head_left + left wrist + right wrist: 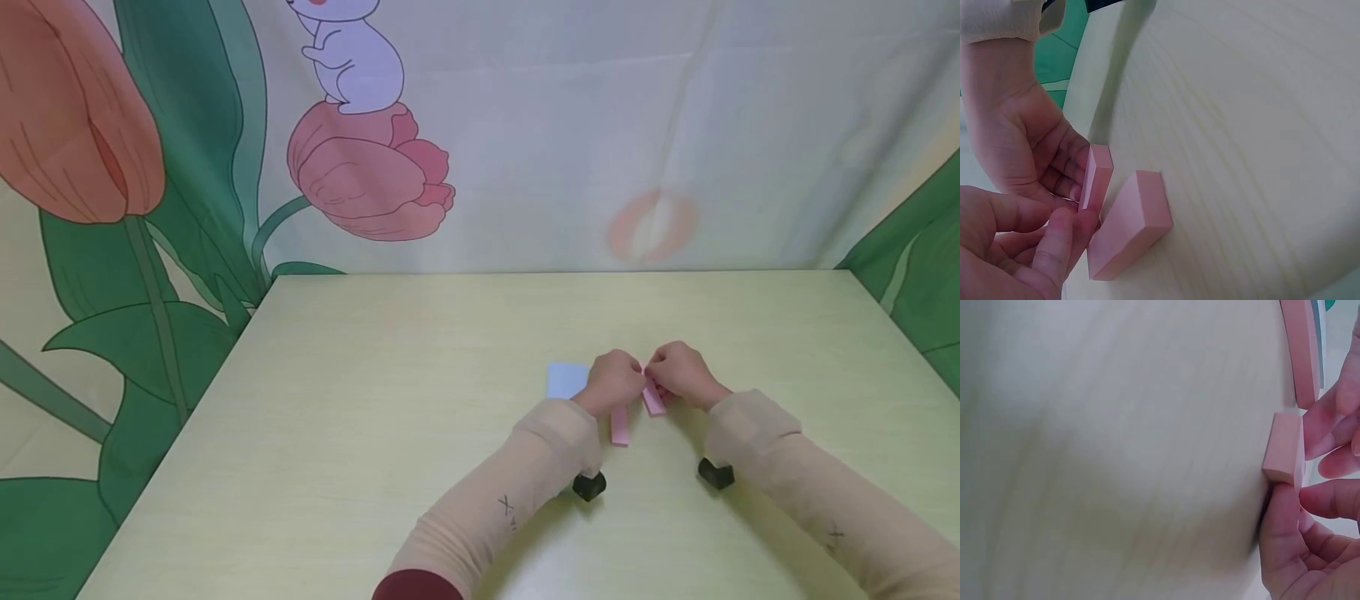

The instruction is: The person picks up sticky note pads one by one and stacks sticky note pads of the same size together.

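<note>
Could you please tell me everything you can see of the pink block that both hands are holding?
The held pink block is a small, flat, matte slab with sharp edges, perhaps foam or a pad of paper. It stands on edge above the pale table, pinched between fingers of the left hand and the right hand. A second pink block lies flat on the table right beside it; whether they touch is unclear.

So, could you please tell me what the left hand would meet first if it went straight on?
Probably the right hand: the left hand points at it across the pink block both pinch.
</note>
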The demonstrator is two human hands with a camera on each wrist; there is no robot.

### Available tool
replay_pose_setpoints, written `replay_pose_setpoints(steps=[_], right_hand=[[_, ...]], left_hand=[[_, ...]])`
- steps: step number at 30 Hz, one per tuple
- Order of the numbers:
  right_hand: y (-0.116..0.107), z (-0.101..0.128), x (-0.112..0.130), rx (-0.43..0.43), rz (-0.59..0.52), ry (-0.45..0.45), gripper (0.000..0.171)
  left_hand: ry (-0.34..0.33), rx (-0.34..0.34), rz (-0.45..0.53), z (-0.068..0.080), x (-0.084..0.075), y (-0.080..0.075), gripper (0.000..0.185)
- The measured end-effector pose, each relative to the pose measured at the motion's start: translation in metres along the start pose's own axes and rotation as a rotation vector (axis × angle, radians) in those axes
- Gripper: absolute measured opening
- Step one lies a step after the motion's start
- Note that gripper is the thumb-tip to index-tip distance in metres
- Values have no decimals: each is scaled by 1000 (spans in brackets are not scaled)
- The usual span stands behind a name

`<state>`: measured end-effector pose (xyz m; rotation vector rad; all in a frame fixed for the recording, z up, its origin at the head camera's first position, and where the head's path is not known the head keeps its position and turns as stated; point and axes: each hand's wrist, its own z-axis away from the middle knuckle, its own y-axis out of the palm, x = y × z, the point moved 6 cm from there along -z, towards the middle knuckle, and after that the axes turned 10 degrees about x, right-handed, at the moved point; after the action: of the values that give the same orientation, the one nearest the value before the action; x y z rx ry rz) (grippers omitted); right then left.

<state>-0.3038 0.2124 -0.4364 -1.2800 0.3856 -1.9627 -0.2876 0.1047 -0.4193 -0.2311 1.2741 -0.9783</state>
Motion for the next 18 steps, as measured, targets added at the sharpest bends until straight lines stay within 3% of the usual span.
replay_pose_setpoints(steps=[7, 18], right_hand=[[2, 2, -1, 27, -2, 27, 20], [6, 6, -1, 39, -14, -9, 18]], left_hand=[[15, 17, -24, 2, 1, 0, 42], [18, 61, -29, 8, 2, 0, 38]])
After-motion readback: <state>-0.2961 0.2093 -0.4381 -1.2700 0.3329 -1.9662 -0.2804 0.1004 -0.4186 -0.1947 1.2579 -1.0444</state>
